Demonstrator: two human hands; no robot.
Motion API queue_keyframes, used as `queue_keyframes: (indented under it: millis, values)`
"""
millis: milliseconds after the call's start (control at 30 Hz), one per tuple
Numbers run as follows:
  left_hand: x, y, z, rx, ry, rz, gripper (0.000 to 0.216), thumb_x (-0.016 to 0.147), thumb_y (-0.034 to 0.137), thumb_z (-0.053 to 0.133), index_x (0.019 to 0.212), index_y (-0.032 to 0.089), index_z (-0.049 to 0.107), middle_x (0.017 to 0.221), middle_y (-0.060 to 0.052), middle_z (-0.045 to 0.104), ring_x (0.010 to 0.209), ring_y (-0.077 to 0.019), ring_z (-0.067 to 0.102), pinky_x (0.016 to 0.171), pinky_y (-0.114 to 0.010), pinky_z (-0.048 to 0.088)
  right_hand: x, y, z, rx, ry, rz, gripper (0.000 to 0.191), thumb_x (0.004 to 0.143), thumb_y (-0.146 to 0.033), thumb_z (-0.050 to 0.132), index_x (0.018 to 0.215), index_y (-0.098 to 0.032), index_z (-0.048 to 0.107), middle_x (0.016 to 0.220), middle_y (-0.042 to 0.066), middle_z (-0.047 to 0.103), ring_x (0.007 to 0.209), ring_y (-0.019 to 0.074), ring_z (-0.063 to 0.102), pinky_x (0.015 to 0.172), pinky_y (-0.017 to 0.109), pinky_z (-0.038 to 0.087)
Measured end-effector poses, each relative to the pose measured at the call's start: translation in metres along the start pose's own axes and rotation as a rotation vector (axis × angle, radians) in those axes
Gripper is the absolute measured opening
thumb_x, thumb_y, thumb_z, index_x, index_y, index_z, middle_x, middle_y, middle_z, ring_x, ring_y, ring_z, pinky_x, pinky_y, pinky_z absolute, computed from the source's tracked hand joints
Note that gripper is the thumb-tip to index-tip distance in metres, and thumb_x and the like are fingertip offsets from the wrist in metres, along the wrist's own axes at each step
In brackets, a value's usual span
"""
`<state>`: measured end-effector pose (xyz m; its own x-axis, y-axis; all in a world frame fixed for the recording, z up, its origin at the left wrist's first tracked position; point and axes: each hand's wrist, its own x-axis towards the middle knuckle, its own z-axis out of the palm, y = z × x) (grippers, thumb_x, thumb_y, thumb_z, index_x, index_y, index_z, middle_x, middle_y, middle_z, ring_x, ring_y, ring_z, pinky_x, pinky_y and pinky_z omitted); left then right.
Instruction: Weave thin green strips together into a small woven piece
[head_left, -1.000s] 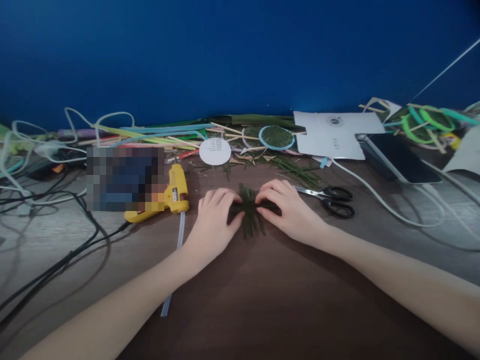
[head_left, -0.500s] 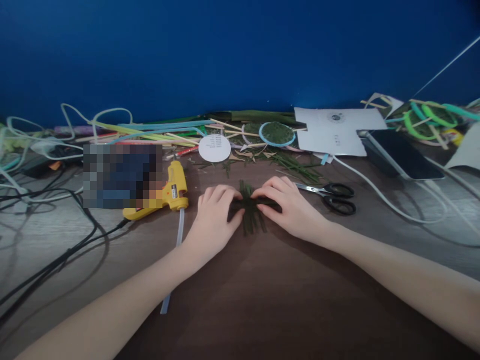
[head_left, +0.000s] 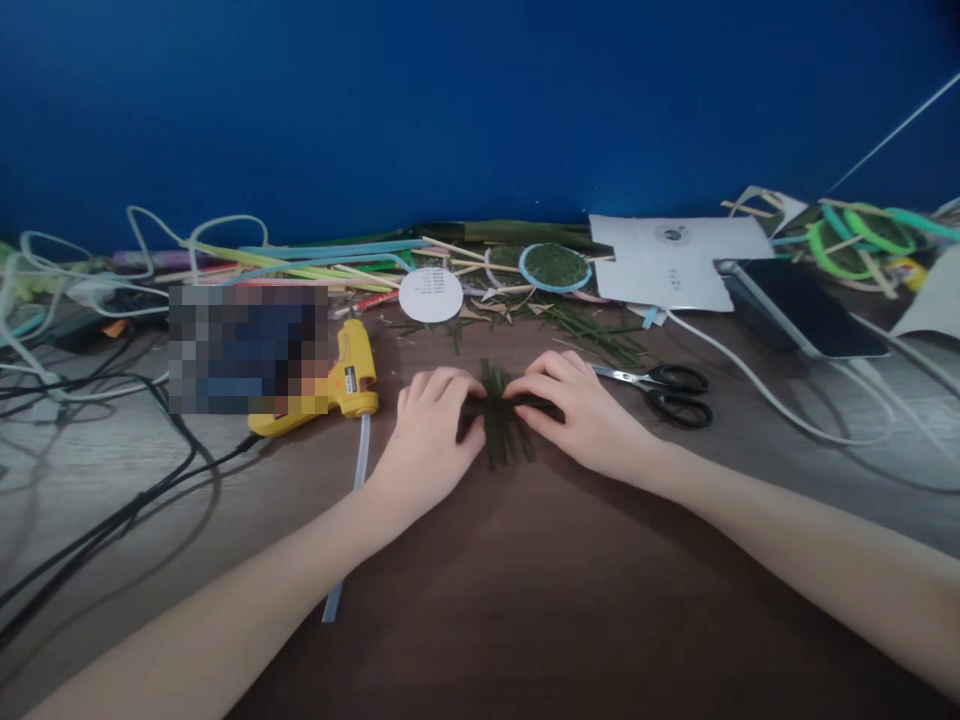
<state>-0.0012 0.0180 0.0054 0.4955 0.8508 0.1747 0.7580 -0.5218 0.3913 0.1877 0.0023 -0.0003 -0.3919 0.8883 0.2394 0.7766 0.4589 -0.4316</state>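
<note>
A small bundle of crossed dark green leaf strips (head_left: 497,420) lies on the dark brown tabletop, some strips running toward me and others sideways. My left hand (head_left: 433,432) pinches its left side between thumb and fingers. From the right, my right hand (head_left: 581,412) grips the sideways strips, with their ends showing under the palm. The fingers partly cover the strips. Left of my left hand lies a yellow glue gun (head_left: 355,370) with a clear glue stick (head_left: 363,450) sticking out of it. Black-handled scissors (head_left: 667,385) rest just beyond my right hand.
Green stalk pieces (head_left: 596,335), a round white card (head_left: 431,295) and a blue-rimmed green disc (head_left: 555,267) lie along the back. A white card sheet (head_left: 675,265) and a phone (head_left: 810,308) stand at right. Black cables (head_left: 150,490) cross the left side.
Both hands keep their hold on the leaf strips, almost unmoved. The view has shifted very slightly.
</note>
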Motion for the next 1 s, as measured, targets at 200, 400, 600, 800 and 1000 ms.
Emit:
queue_keyframes:
  millis: [200,400,600,800,1000]
  values:
    - [0.0002,-0.0002,0.0003,0.003,0.009,0.012,0.014,0.078,0.015,0.051,0.091,0.018,0.053,0.102,-0.005,0.057,0.098,-0.023,0.048,0.087,-0.04,0.038,-0.0005,0.0015,0.0011,0.007,0.004,-0.012,0.015,0.087,-0.023,0.047,0.096,-0.02,0.059,0.092,0.006,0.053,0.09,0.0209,0.045,0.08,0.037,0.036]
    - [0.0003,0.0005,0.0007,0.01,0.003,0.009,0.014,0.078,0.015,0.051,0.092,0.018,0.053,0.102,-0.005,0.057,0.098,-0.0231,0.047,0.087,-0.04,0.037,-0.0009,0.0037,0.0016,0.021,0.019,-0.028,0.015,0.087,-0.023,0.047,0.095,-0.022,0.059,0.092,0.006,0.052,0.09,0.0213,0.046,0.081,0.037,0.037]
    - [0.0,0.0004,-0.0004,0.007,-0.003,0.004,0.013,0.081,0.014,0.049,0.092,0.018,0.053,0.102,-0.004,0.057,0.098,-0.0226,0.047,0.088,-0.04,0.036,-0.0011,0.0044,0.0015,0.03,0.01,-0.032,0.016,0.087,-0.023,0.047,0.097,-0.02,0.06,0.092,0.006,0.052,0.091,0.021,0.046,0.082,0.037,0.037]
    - [0.0028,0.0002,-0.0031,-0.026,-0.011,-0.021,0.012,0.08,0.013,0.049,0.089,0.019,0.053,0.101,-0.003,0.058,0.096,-0.022,0.048,0.086,-0.039,0.037,-0.0003,0.0015,-0.001,0.03,0.003,-0.005,0.017,0.087,-0.023,0.046,0.096,-0.021,0.06,0.092,0.007,0.053,0.09,0.0209,0.045,0.079,0.036,0.037]
    - [0.0063,-0.0006,-0.0047,-0.054,-0.019,-0.046,0.012,0.079,0.011,0.051,0.087,0.019,0.055,0.096,-0.002,0.059,0.092,-0.0205,0.048,0.084,-0.038,0.037,0.0004,0.0005,-0.0013,0.059,0.007,0.007,0.017,0.086,-0.021,0.046,0.095,-0.022,0.061,0.091,0.006,0.053,0.091,0.0205,0.045,0.08,0.035,0.037]
